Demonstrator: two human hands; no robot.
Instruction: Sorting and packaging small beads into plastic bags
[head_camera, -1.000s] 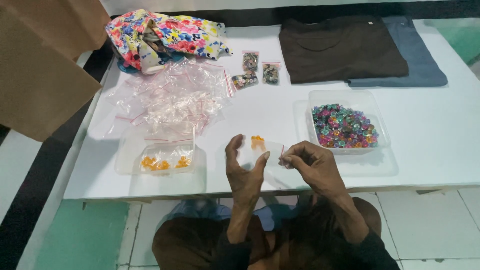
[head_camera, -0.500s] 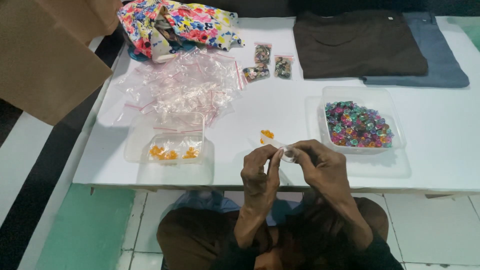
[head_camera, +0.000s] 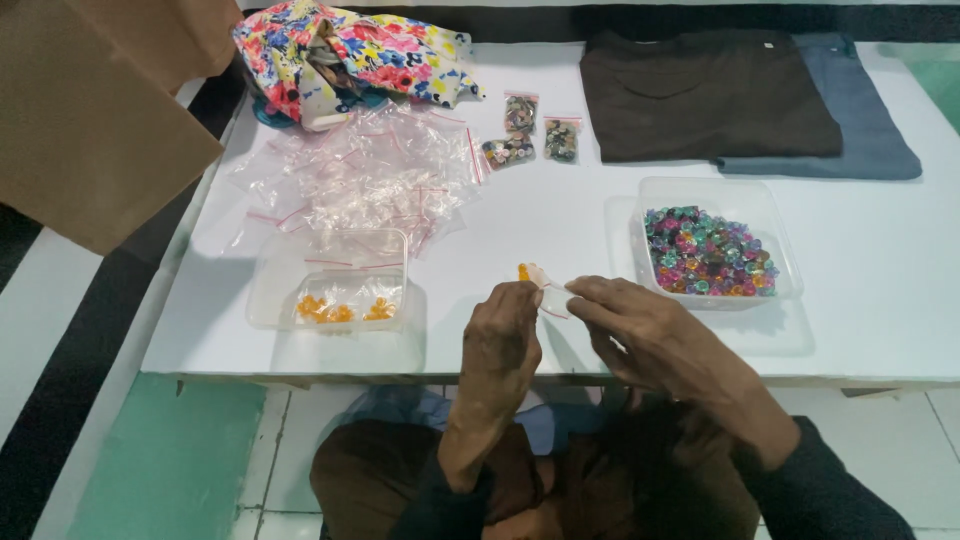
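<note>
Low in the frame's centre, the left hand (head_camera: 503, 335) and right hand (head_camera: 640, 330) pinch a small clear bag (head_camera: 548, 288) with orange pieces between them — just right, a tub of coloured beads (head_camera: 712, 250); left, a tub of orange beads (head_camera: 335, 285); above that, empty zip bags (head_camera: 360, 175).

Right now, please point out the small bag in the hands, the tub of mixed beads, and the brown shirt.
small bag (head_camera: 549, 292), head view, clear middle.
tub of mixed beads (head_camera: 708, 189), head view, far rim.
brown shirt (head_camera: 705, 95), head view, chest.
</note>
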